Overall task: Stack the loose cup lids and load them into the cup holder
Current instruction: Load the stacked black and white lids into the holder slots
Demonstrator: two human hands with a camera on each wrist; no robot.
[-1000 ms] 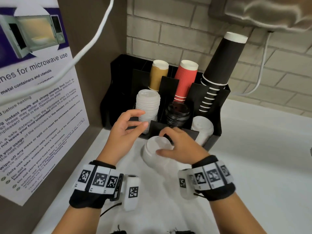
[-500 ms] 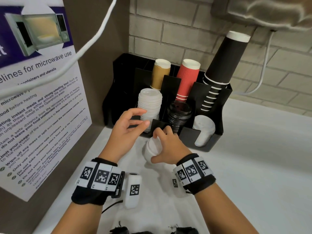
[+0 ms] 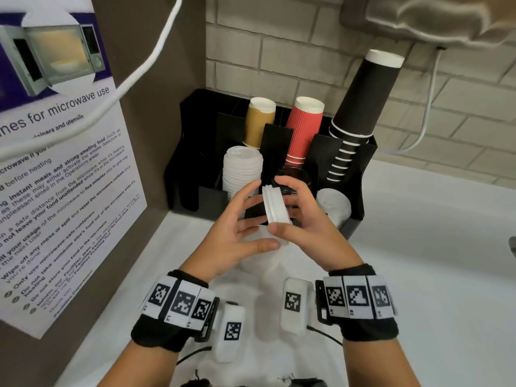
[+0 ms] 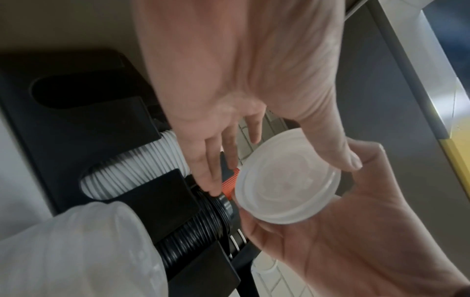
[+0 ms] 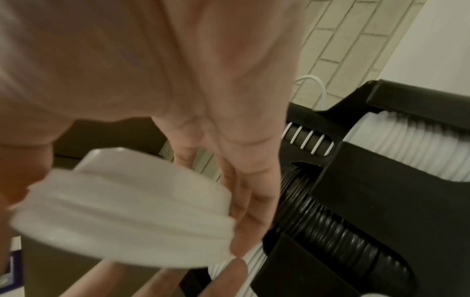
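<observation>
My right hand (image 3: 290,208) pinches a short stack of white cup lids (image 3: 275,205) on edge, thumb below and fingers above, just in front of the black cup holder (image 3: 360,169). Seen from the left wrist, the same lids (image 4: 287,186) face the camera. My left hand (image 3: 243,222) is open beside them with straight fingers, its thumb (image 4: 351,160) at their rim. More loose white lids (image 3: 261,259) lie on the counter under my hands. The holder's front slots carry a white lid stack (image 3: 241,171), black lids (image 3: 293,174) and more white lids (image 3: 333,205).
Brown cups (image 3: 258,121), red cups (image 3: 304,127) and a tall stack of black cups (image 3: 360,99) stand in the holder's back row. A poster panel (image 3: 55,177) walls off the left. A white cable (image 3: 139,79) crosses above. White counter (image 3: 418,275) extends to the right.
My right hand has lifted the lids off the counter and turned them on edge. My left hand has moved in beside them.
</observation>
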